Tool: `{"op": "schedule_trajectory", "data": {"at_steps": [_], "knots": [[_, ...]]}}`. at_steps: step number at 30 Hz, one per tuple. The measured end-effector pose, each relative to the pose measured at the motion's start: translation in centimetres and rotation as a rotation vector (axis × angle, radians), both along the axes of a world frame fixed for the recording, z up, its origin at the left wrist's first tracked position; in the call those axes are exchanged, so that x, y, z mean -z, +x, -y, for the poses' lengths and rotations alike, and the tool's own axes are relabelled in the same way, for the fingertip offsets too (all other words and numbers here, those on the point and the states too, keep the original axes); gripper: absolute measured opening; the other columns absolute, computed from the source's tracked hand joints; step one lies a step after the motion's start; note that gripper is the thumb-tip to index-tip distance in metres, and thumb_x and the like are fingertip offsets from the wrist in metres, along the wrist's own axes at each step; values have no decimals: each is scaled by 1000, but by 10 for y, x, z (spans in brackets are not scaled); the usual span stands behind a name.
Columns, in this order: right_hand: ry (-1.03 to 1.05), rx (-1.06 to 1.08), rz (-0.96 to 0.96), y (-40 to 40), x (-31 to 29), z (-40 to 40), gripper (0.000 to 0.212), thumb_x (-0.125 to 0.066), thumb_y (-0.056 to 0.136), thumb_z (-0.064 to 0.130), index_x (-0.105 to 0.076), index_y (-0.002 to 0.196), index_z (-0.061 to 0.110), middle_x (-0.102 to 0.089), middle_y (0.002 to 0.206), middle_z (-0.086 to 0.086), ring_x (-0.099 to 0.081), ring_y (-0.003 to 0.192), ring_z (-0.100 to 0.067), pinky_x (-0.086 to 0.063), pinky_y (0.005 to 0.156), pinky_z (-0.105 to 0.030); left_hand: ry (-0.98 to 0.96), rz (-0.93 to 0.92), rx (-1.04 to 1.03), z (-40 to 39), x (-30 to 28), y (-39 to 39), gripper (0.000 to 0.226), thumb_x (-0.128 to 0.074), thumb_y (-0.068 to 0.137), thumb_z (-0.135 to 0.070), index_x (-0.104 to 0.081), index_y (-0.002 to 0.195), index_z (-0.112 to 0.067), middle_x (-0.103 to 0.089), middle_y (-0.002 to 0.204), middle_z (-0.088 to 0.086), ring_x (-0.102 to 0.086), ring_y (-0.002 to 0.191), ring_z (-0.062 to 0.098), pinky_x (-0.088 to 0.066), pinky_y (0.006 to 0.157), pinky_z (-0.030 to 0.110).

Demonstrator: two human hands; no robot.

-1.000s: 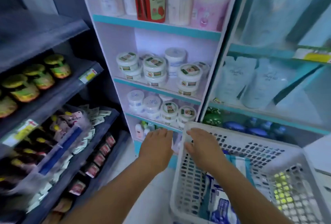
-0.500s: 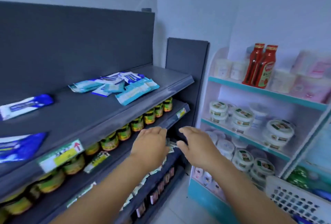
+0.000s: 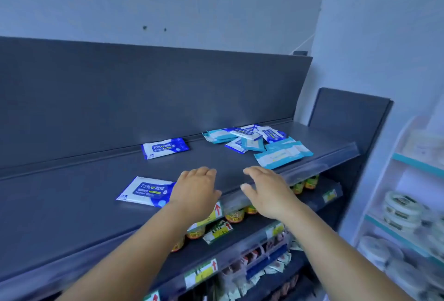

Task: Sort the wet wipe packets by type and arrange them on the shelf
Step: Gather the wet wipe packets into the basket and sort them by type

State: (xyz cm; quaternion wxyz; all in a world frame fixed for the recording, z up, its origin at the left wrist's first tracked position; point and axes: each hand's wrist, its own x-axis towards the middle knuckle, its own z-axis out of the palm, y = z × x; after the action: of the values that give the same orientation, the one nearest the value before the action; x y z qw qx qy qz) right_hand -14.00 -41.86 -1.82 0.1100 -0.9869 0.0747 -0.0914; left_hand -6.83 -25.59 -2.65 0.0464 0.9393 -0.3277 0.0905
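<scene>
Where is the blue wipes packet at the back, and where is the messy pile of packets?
Back blue packet (image 3: 165,147), head view, middle of its label.
Messy pile (image 3: 258,143), head view, a packet in its middle.

packets piled right on shelf

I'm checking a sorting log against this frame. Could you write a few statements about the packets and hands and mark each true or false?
1. Both hands hold packets. False: the left hand and right hand are open and hold nothing.
2. Two dark blue packets lie apart from the pile. True.
3. The pile sits at the top shelf's left end. False: it lies toward the right end.
4. Jars stand on the shelf below. True.
</scene>
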Motion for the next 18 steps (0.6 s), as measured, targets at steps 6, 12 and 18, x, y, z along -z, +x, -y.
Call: {"op": "schedule_trajectory", "data": {"at_steps": [6,12,18], "knots": [[-22,-79,-38,53,7,-14,47,-39,100,37,-36,144,21,-35,151,5,-31,139,-16,-26,112,-33,138,-60,-214,-49,9,37,34,-34,99,-31,-48,128,-22,-44,138,-3,-41,128,18,-28,104,39],[-69,19,-153,92,17,22,52,-33,100,43,-28,148,23,-25,157,2,-17,145,-22,-19,116,-38,78,-316,-241,-55,27,68,47,-25,102,-34,-24,149,-29,-19,156,-9,-11,147,21,-17,113,52],[-124,306,-442,111,21,62,63,-22,97,55,-30,144,14,-21,154,-15,-17,141,-37,-21,112,-47,1,-343,-233,-4,23,90,48,-24,102,-31,-23,149,-20,-17,157,-3,-8,147,24,-14,115,48]]}}
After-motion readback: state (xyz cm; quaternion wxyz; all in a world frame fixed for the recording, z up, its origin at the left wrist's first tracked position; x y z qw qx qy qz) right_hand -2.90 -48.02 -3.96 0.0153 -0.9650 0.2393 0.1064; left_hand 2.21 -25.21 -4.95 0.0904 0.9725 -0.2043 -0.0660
